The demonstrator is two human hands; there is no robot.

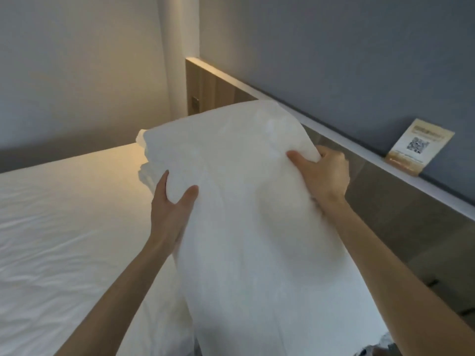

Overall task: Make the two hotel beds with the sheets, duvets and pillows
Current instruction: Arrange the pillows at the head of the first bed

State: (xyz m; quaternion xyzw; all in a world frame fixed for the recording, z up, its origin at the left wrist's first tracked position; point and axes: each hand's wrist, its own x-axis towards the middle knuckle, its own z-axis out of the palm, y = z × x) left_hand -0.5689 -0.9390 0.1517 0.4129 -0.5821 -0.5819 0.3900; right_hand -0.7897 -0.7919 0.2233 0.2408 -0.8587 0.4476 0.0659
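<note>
The person is holding a white pillow (244, 191) just beside the headboard (385, 201), the left grip (172, 204) and right grip (325, 173) both clamping its sides.

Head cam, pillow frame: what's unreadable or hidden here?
- Head view: print on the small beige QR card, too small and blurred.
- Head view: fingers of the right hand, behind the soft white pillow it grips.
- Head view: pillow's lower end, cut by the bottom edge.
- Head view: second bed, out of frame.
</note>
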